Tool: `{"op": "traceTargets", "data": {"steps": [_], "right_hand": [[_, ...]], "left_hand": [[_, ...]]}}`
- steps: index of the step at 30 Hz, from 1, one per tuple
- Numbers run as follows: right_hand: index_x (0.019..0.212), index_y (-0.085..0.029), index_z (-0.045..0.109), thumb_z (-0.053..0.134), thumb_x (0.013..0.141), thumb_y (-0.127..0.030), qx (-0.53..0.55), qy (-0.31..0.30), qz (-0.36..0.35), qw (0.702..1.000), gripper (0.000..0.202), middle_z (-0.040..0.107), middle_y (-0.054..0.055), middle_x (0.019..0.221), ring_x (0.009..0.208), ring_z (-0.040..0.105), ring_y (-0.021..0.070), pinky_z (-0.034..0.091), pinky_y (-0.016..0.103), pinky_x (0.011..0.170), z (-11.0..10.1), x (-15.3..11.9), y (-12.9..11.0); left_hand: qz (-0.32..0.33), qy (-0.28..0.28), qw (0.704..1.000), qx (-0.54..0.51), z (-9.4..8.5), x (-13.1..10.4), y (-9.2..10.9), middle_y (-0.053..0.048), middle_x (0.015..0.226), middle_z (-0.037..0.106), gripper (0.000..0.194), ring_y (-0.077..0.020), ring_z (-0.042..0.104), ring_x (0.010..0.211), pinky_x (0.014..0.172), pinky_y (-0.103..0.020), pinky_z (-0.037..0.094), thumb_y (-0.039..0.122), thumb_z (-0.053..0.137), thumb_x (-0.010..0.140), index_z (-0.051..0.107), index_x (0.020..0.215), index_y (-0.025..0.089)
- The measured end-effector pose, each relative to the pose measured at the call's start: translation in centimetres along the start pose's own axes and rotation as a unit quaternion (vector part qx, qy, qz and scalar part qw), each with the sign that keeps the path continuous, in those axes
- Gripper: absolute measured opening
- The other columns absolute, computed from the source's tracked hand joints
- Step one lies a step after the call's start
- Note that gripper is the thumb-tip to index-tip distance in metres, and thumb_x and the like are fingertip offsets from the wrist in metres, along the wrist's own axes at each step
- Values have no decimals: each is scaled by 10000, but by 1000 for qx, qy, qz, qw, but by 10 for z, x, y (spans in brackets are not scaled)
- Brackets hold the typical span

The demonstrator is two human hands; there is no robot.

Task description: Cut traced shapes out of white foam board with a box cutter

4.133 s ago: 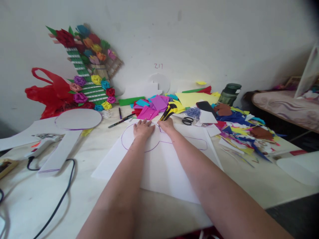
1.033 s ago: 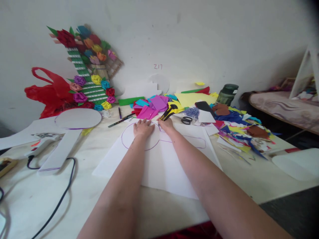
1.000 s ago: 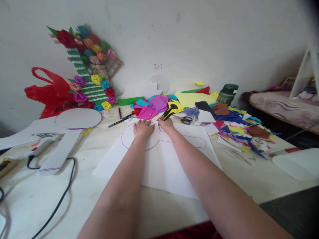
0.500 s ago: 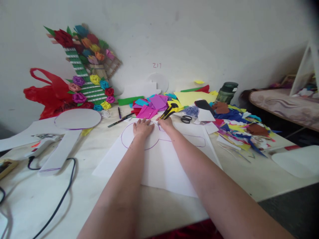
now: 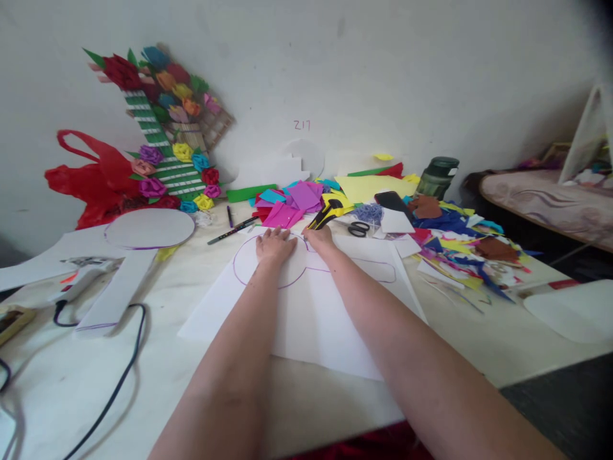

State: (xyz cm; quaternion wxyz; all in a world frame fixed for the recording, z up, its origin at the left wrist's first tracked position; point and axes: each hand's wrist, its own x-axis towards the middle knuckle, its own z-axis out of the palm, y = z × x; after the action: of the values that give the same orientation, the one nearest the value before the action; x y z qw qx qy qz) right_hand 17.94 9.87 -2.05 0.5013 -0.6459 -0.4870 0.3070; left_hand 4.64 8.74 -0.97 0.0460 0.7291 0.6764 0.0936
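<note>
Two bare hands are in view, one left hand (image 5: 276, 246) and one right hand (image 5: 319, 239). There is one cutter knife (image 5: 324, 215), one pair of scissors (image 5: 359, 229), one phone (image 5: 391, 201), one green bottle (image 5: 437, 179), one glue gun (image 5: 79, 281) and one red bag (image 5: 93, 179). One large white sheet (image 5: 325, 326) bears a single purple outline (image 5: 393, 275). Pens (image 5: 230, 216) seem to number three, though two overlap. Around the lower part of the striped stand (image 5: 179, 179) sit ten flowers (image 5: 182, 152): two purple, two yellow, two blue, two red and two pinkish. One large red rose (image 5: 122, 72) tops it, and the wall (image 5: 407, 83) carries three red characters (image 5: 302, 125).
</note>
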Motion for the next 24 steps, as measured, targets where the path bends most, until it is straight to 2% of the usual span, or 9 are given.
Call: {"op": "traceTargets", "data": {"steps": [8, 24], "right_hand": [[708, -167, 623, 554, 611, -202, -4, 8, -1, 1000, 125, 684, 55, 783, 771, 639, 185, 485, 250, 677, 4, 6, 5], [732, -148, 639, 566, 619, -197, -6, 7, 5, 1000, 143, 681, 64, 783, 754, 635, 170, 474, 226, 640, 1, -1, 0]], "left_hand": [[1, 9, 1000, -2, 0, -1, 0, 55, 1471, 316, 526, -240, 224, 1352, 1080, -462, 163, 549, 339, 840, 446, 1322, 368], [-4, 1, 1000, -5, -2, -2, 1, 52, 1477, 304, 534, -238, 214, 1356, 1087, -465, 151, 547, 344, 839, 437, 1331, 363]]}}
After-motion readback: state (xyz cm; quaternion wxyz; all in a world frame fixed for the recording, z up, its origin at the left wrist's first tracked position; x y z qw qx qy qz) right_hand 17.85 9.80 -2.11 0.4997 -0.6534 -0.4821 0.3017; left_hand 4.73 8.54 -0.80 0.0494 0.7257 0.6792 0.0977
